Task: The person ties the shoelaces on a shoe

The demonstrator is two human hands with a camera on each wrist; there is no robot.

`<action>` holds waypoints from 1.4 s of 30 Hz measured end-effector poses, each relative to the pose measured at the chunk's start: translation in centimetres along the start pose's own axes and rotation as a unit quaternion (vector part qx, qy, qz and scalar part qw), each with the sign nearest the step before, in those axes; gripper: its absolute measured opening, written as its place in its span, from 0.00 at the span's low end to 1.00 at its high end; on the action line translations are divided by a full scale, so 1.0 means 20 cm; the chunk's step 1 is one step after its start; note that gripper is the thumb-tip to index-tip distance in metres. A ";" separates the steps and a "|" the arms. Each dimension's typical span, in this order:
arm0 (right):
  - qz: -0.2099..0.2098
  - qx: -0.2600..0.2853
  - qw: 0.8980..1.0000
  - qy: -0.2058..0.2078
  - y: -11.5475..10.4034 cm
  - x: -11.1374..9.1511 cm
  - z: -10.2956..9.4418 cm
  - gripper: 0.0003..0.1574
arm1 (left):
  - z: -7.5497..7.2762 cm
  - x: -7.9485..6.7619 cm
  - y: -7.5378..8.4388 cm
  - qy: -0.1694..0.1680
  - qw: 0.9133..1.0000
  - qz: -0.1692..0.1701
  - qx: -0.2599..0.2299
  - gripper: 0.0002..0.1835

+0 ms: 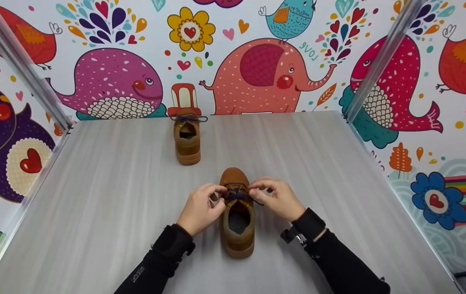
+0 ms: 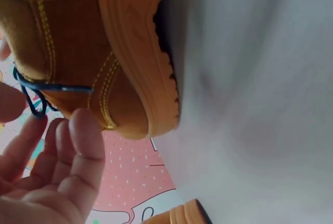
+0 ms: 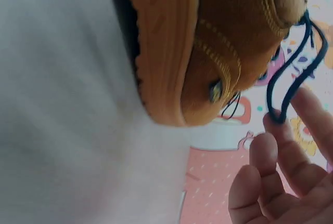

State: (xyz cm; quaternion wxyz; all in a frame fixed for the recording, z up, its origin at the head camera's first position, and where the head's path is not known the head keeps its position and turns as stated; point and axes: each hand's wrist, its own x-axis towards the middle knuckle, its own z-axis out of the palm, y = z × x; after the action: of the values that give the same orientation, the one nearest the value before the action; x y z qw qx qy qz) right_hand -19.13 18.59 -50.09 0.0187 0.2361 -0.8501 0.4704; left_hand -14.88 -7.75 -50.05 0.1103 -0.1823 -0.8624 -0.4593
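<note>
A brown lace-up shoe (image 1: 238, 245) with yellow stitching stands upright on the floor panel, its toe pointing away from me. Its dark blue shoelace (image 1: 239, 197) is tied in a bow across the front. On the left side, my left hand (image 1: 201, 209) holds one lace loop (image 2: 36, 110) at its fingertips. The right hand (image 1: 278, 201) has the opposite loop (image 3: 279, 119) at its fingertips, drawn outward from the shoe. A loose lace end (image 2: 78, 88) lies over the shoe's side in the left wrist view. The fingertip contact is partly hidden in the head view.
A second matching shoe (image 1: 188, 153), its laces in a bow, stands farther back near the rear wall. Cartoon-printed walls (image 1: 200, 69) enclose the grey wood-grain surface (image 1: 127, 183) at the back and both sides. Metal strips (image 1: 384, 61) run along the corners.
</note>
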 end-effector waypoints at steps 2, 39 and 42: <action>-0.021 -0.010 1.000 -0.004 -0.01 0.00 0.01 0.09 | 0.00 0.01 0.00 -0.009 1.000 -0.011 0.003 0.10; -0.031 0.027 0.998 0.055 0.10 -0.08 0.03 0.11 | 0.05 0.11 0.06 -0.031 0.998 -0.055 -0.016 0.04; -0.060 0.021 0.998 0.020 0.12 -0.10 0.03 0.14 | 0.04 0.11 0.06 -0.035 0.998 -0.052 -0.012 0.04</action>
State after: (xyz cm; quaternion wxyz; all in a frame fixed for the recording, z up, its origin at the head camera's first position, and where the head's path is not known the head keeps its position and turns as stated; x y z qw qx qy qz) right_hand -18.14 19.91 -52.87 0.0590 0.2770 -0.8238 0.4911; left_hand -16.40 -6.03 -48.85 0.0541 -0.1547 -0.8681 -0.4685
